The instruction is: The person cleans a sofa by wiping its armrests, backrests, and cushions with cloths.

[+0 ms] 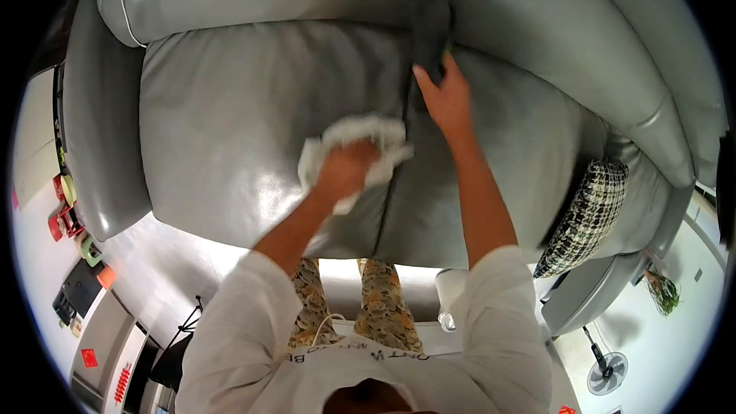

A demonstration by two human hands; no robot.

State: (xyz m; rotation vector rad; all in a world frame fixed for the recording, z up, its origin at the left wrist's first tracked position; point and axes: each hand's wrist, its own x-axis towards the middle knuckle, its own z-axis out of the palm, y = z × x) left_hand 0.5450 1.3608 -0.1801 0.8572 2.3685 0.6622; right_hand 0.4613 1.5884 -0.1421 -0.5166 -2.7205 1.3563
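My left hand (350,170) presses a crumpled white cloth (379,132) onto the left seat cushion of the grey sofa (222,123), close to the seam between the cushions. Motion blurs the cloth and the fingers. Farther back, my right hand (451,100) grips the near end of a dark grey, elongated object (431,31) at the back of the seam, near the backrest. Blur keeps me from telling its kind, and some of my fingers are hidden behind it.
A black-and-white woven cushion (586,215) leans on the sofa's right part. A white cable (119,0) hangs over the backrest at the left. Beside my legs stands a white cylindrical object (451,299). A fan (607,372) is at the lower right.
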